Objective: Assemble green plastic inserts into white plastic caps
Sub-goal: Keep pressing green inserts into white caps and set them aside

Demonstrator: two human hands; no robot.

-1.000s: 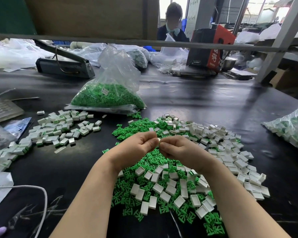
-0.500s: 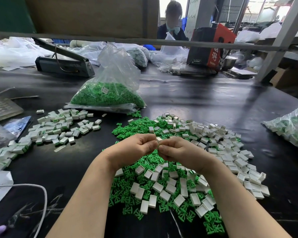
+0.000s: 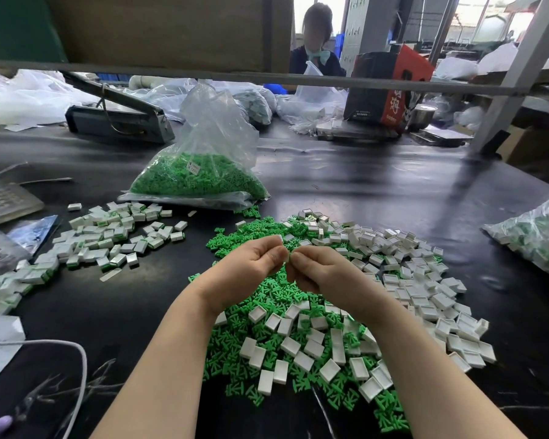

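Note:
My left hand (image 3: 248, 274) and my right hand (image 3: 317, 270) meet fingertip to fingertip above a mixed heap of loose green inserts (image 3: 267, 293) and empty white caps (image 3: 403, 270) on the black table. Pinched between them is a small white cap (image 3: 285, 252), mostly hidden by the fingers; I cannot tell whether a green insert is in it. A pile of assembled caps with green showing (image 3: 108, 239) lies to the left.
A clear bag of green inserts (image 3: 200, 175) stands behind the heap. Another bag of parts (image 3: 536, 236) sits at the right edge. A keyboard (image 3: 0, 201) and a white cable (image 3: 76, 359) are on the left; a heat sealer (image 3: 118, 118) and a seated person (image 3: 314, 55) are behind.
Both hands stay pressed together over the heap; they have shifted only slightly, and a sliver of the white cap now shows between the fingertips.

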